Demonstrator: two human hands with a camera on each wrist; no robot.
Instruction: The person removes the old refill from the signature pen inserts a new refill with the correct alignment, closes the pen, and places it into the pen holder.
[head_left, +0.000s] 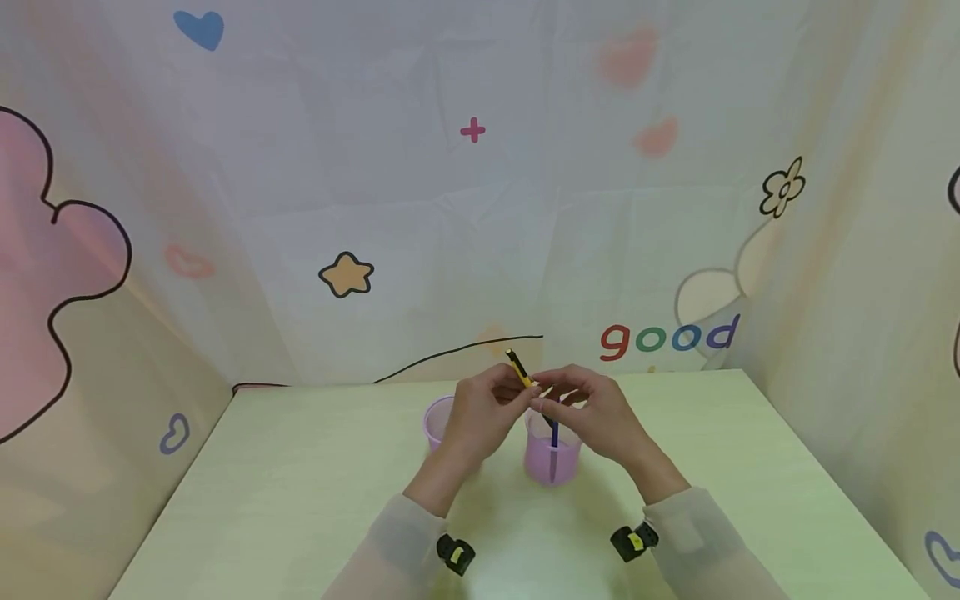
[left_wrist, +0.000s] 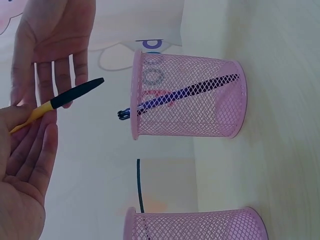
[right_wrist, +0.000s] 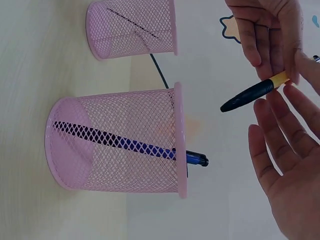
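A yellow-and-black pen is held between both hands, tilted, with its black end pointing down. My left hand pinches its yellow barrel between thumb and fingers. From the other side, my right hand has its thumb and index finger on the barrel too, its other fingers loosely extended. Just below the hands stands a pink mesh pen holder with a blue pen leaning inside, its top above the rim. A second pink mesh pen holder stands to the left, partly hidden behind my left hand.
Both holders stand on a pale green table. Behind and beside it hangs a printed curtain with hearts, a star and the word "good". Dark wrist straps are on both sleeves.
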